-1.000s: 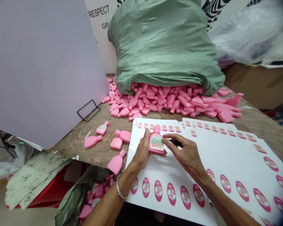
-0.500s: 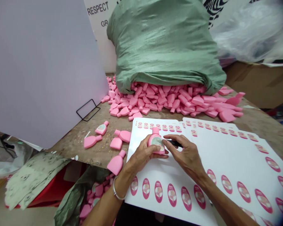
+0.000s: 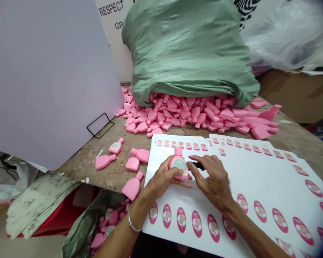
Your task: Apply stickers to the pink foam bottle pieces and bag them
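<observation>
My left hand (image 3: 161, 177) is shut around a pink plastic bottle (image 3: 178, 164), its thumb lying across an oval label on the front. My right hand (image 3: 211, 181) stands just beside the bottle, pinching a small black tool (image 3: 197, 165) whose tip is hidden by the fingers. Both hands hover over white sheets of pink oval labels (image 3: 196, 200). Several unlabelled pink bottles (image 3: 133, 186) lie on the wooden table left of the sheets, and one labelled bottle (image 3: 116, 146) lies among them.
A green woven sack (image 3: 190, 50) spills a heap of pink bottles (image 3: 191, 114) across the table's far side. A lilac board (image 3: 48, 79) stands at left on a black wire stand (image 3: 100, 125). Below the table edge, an open green bag (image 3: 88, 229) holds more pink bottles.
My left thumb has slid farther over the bottle's label, and the bottle sits slightly lower. My right hand has moved a little down and its fingers have curled closer to the bottle.
</observation>
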A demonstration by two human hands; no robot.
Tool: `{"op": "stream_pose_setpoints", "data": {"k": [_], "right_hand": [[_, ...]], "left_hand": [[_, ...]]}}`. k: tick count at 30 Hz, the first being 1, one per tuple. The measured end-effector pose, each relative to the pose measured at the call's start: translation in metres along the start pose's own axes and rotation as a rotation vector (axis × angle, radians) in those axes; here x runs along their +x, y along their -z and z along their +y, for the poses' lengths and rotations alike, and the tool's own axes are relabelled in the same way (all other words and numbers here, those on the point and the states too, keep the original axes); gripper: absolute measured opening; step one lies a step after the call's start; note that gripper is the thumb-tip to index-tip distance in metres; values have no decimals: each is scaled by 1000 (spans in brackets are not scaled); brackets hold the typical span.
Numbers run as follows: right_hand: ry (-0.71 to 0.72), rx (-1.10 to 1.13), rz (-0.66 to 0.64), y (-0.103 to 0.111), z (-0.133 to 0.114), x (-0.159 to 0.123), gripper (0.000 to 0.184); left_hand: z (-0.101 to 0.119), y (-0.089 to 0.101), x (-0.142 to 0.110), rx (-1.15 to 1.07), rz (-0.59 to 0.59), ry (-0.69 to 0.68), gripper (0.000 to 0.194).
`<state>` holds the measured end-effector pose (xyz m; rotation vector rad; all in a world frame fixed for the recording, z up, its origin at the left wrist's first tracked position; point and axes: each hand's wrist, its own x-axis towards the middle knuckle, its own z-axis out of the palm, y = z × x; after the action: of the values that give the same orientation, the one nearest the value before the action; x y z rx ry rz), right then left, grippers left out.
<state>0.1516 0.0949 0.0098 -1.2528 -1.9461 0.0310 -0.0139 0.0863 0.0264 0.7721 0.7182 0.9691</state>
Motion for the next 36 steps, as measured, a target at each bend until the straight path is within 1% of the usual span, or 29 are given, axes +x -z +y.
{"op": "stream_pose_setpoints", "data": {"k": [4,7,8,9,12,13,14,16,18,19,20,23,25,30,33,36], "right_hand": [[-14,-90,72,7,4,3,18],[-75,-88,132,11,12,8,19],[-94,-70,115,11,15,8,19],[-104,-43,68,10,18,8,18],[-107,72,-176,0,24,-1,19],[-117,109,-233,-5,25,-6,20],[-142,137,-256,-9,26,-10,21],[-226,163,-217,-14,27,-15,23],[-316,191,-157,-15,27,-16,26],[-359,224,-152,-15,27,-15,28],[-403,277,-171,-13,26,-13,29],[-546,487,-304,-9,21,-8,33],[-616,571,-354,-7,17,-6,37],[-673,607,-351,-9,6,-1,41],[-707,664,-356,-8,2,1,40],[-733,772,-375,-5,-1,4,39]], "left_hand": [[0,0,-1,-9,-5,39,29],[-2,1,-2,-16,-9,53,31],[-3,1,-1,-17,-9,49,31],[-3,1,-1,-16,-10,44,31],[-6,1,0,17,10,42,30],[-6,1,0,32,23,47,30],[-7,2,0,43,32,53,30],[-8,3,-1,44,35,59,31],[-8,4,-1,33,31,57,31],[-8,5,-1,30,35,58,31],[-8,5,-1,30,43,63,32],[-10,4,0,38,48,73,32],[-11,1,1,69,54,63,32],[-10,-8,-1,165,56,53,33],[-9,-9,-3,155,34,56,36],[-8,-7,-4,117,-18,42,39]]}}
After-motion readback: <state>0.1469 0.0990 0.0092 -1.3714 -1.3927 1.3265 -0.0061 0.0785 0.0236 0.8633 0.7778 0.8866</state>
